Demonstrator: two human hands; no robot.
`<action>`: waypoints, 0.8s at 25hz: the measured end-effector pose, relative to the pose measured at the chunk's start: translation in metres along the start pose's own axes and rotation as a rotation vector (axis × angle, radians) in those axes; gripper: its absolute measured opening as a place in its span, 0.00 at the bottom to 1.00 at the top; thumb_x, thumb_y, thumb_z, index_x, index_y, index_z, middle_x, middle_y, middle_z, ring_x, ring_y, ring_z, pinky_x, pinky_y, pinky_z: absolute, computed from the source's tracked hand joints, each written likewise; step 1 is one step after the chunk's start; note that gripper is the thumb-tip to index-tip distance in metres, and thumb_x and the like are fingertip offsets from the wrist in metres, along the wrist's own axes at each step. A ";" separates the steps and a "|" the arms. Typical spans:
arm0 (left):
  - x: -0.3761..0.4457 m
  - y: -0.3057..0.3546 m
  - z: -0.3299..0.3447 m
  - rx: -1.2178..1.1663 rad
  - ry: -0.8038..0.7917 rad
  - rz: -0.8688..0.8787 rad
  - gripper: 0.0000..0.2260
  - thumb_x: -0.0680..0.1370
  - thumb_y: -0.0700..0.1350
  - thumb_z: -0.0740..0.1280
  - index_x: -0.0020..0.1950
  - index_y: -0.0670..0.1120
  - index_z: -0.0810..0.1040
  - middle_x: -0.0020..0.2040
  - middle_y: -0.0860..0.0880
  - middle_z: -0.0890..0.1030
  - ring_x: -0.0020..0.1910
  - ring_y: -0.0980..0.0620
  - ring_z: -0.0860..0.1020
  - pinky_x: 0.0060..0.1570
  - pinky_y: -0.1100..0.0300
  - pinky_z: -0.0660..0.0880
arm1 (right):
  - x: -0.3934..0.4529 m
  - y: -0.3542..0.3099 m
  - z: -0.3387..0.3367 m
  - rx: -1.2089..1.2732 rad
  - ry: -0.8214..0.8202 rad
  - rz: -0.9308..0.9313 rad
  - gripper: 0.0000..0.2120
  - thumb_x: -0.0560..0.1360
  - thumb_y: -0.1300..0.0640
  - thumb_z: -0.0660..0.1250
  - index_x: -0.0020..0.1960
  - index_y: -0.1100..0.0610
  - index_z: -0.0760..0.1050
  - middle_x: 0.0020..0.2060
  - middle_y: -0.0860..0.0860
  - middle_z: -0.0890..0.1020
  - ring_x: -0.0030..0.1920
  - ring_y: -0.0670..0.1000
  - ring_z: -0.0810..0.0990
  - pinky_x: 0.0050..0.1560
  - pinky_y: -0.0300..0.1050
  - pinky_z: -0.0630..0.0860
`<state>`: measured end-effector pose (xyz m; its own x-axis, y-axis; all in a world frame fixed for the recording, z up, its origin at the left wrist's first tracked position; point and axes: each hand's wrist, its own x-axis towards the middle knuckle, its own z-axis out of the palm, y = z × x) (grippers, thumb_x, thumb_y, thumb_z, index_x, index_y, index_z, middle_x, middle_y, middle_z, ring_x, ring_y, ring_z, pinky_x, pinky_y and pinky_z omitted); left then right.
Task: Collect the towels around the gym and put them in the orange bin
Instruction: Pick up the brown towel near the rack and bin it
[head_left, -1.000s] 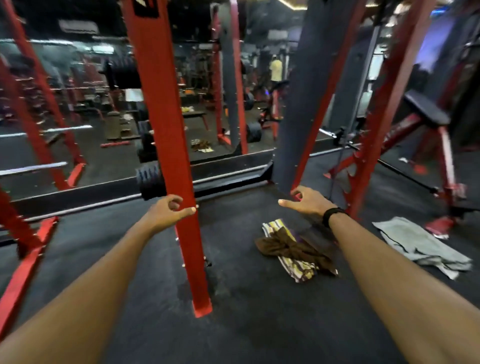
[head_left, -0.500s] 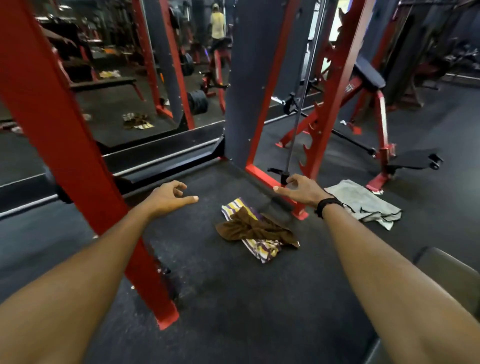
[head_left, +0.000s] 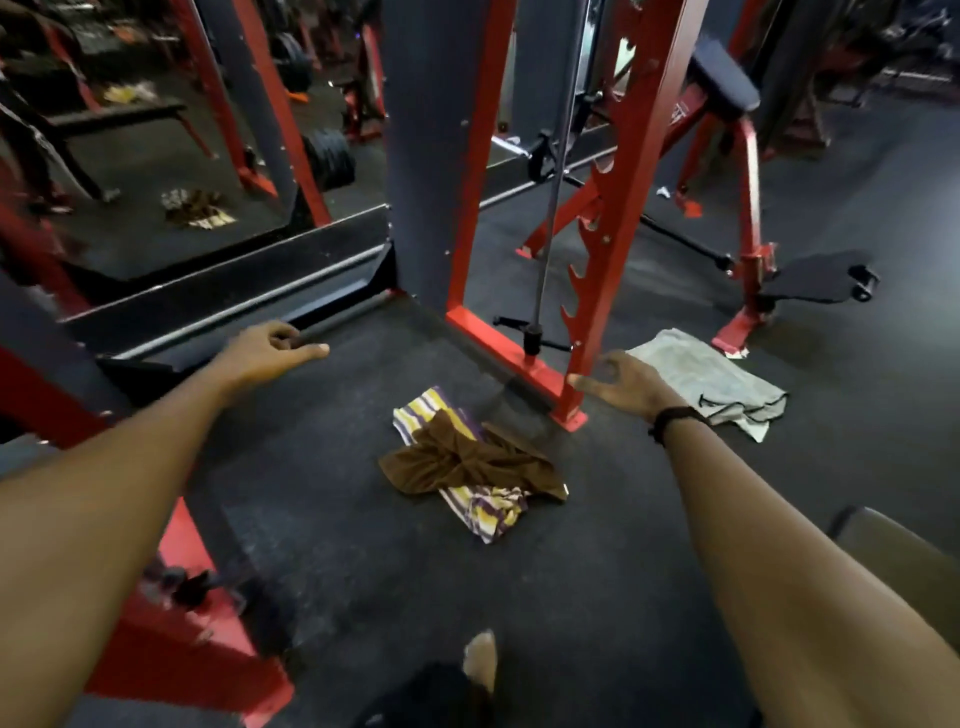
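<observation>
You are reaching both arms forward, left hand (head_left: 270, 351) and right hand (head_left: 631, 387) each with an empty, loosely spread grip, since the brown towel (head_left: 462, 462), striped towel (head_left: 485, 506) and grey towel (head_left: 711, 382) are lying ahead on the floor (head_left: 363, 571).

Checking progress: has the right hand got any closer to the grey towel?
Yes. The right hand now overlaps the grey towel's near edge beside the red upright; earlier it was short of it.
</observation>
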<state>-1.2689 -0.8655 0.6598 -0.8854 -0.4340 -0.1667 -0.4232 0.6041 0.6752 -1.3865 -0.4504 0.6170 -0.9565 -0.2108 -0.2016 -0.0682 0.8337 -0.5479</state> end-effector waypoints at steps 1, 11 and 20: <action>0.022 0.006 0.022 -0.017 -0.020 -0.006 0.27 0.70 0.58 0.73 0.64 0.44 0.76 0.58 0.45 0.78 0.58 0.45 0.76 0.57 0.56 0.70 | 0.027 -0.001 0.000 -0.003 -0.012 -0.032 0.33 0.71 0.36 0.68 0.65 0.58 0.71 0.63 0.57 0.76 0.63 0.58 0.74 0.63 0.51 0.71; 0.249 0.016 0.238 -0.158 -0.099 -0.201 0.24 0.73 0.50 0.73 0.65 0.40 0.75 0.59 0.40 0.77 0.50 0.49 0.73 0.49 0.57 0.67 | 0.277 0.111 0.020 -0.196 -0.219 0.047 0.30 0.71 0.36 0.67 0.65 0.54 0.71 0.64 0.54 0.76 0.63 0.55 0.74 0.62 0.50 0.72; 0.370 -0.064 0.381 -0.254 -0.157 -0.369 0.22 0.72 0.49 0.74 0.61 0.41 0.76 0.51 0.44 0.77 0.49 0.48 0.75 0.49 0.57 0.70 | 0.436 0.201 0.165 -0.308 -0.436 0.201 0.33 0.72 0.36 0.65 0.71 0.52 0.66 0.68 0.53 0.72 0.66 0.56 0.72 0.65 0.54 0.71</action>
<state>-1.6424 -0.8100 0.2810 -0.7114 -0.4710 -0.5216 -0.6717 0.2372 0.7018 -1.7701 -0.4585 0.2848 -0.7579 -0.1697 -0.6299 -0.0395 0.9757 -0.2154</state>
